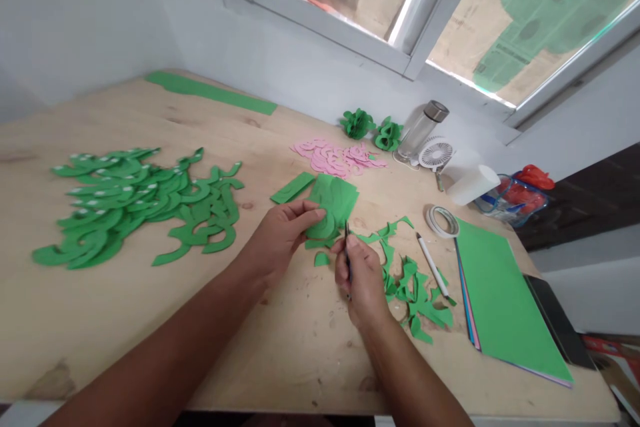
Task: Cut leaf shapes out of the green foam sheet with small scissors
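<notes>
My left hand (287, 230) pinches a green paper piece (323, 225) with a curved outline, between thumb and fingers. In my right hand (363, 273) is a pair of dark scissors (347, 240), seen nearly edge-on, so how far the blades are apart cannot be made out. Their tip points away from me, at the right edge of the paper. Just beyond the held piece lie green paper sheets (340, 193) and a folded green strip (293, 187). A small green offcut (321, 258) rests on the table between my hands.
Curved green cutouts (135, 197) are heaped at left, pink cutouts (340, 158) farther back. Green scraps (413, 290), a white pen (433, 263), a tape roll (443, 221) and green sheets (505, 300) lie right. A glass bottle (423, 127) and small fan (436, 153) stand behind.
</notes>
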The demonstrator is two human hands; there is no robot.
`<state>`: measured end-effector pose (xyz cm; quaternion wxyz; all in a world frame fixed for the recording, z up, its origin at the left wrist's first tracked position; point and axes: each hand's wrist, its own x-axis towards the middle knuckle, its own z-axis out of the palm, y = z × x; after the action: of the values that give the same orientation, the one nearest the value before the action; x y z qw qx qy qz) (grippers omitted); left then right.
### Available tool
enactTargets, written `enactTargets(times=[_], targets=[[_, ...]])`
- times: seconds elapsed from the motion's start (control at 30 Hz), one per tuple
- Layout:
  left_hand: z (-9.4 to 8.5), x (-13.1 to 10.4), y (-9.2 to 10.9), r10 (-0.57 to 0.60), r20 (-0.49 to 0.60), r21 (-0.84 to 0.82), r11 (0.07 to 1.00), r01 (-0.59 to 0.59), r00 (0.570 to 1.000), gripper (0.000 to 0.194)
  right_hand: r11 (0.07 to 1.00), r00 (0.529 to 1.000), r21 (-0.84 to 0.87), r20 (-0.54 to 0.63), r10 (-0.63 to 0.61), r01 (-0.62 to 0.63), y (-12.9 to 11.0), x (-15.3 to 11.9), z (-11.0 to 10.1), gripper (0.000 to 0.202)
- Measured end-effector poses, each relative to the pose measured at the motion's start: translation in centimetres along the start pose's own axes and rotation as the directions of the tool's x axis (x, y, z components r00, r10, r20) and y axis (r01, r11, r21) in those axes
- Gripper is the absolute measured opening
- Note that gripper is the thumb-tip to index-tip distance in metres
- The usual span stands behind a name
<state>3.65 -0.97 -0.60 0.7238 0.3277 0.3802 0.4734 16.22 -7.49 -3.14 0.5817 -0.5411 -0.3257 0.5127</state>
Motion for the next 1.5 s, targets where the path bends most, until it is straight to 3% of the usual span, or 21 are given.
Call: enactTargets(times=[0.17, 0.47, 0.63, 0.87, 1.07, 1.3, 1.5], targets=[[0.4, -0.3, -0.6, -0.09, 0.055, -0.095, 0.991, 0.095, 0.994, 0.024, 0.996, 0.997, 0.077, -0.067, -0.048, 0.054, -0.3, 0.3, -0.1, 0.051], [0.6, -0.6, -1.4, -0.17, 0.148, 0.009, 0.985, 0.17, 0.974, 0.029, 0.985, 0.992, 0.16, -0.124, -0.038, 0.058, -0.5, 0.5, 0.0, 0.037], [0.4, -0.6, -1.4, -0.164, 0.16, 0.137, 0.98, 0.143, 0.973, 0.029, 0.989, 0.99, 0.136, -0.134, -0.047, 0.066, -0.6, 0.6, -0.3, 0.034], [0.0, -0.4, -0.6, -0.03, 0.11, 0.187, 0.982, 0.009, 0.993, 0.021, 0.996, 0.996, 0.072, -0.063, -0.056, 0.06, -0.6, 0.8, -0.7, 0.027], [0.1, -0.5, -0.1, -0.07, 0.14, 0.2, 0.979, 0.041, 0.988, 0.028, 0.996, 0.997, 0.058, -0.053, -0.059, 0.062, -0.4, 1.1, -0.9, 0.025], [0.1, -0.3, -0.4, -0.069, 0.096, 0.103, 0.993, 0.059, 0.993, 0.031, 0.982, 0.974, 0.032, -0.135, -0.18, 0.186, -0.8, 0.5, -0.8, 0.037], [-0.5, 0.0, -0.7, -0.112, 0.118, 0.012, 0.994, 0.111, 0.987, 0.031, 0.949, 0.947, 0.054, -0.1, -0.305, 0.311, -0.8, -0.3, -1.0, 0.04]])
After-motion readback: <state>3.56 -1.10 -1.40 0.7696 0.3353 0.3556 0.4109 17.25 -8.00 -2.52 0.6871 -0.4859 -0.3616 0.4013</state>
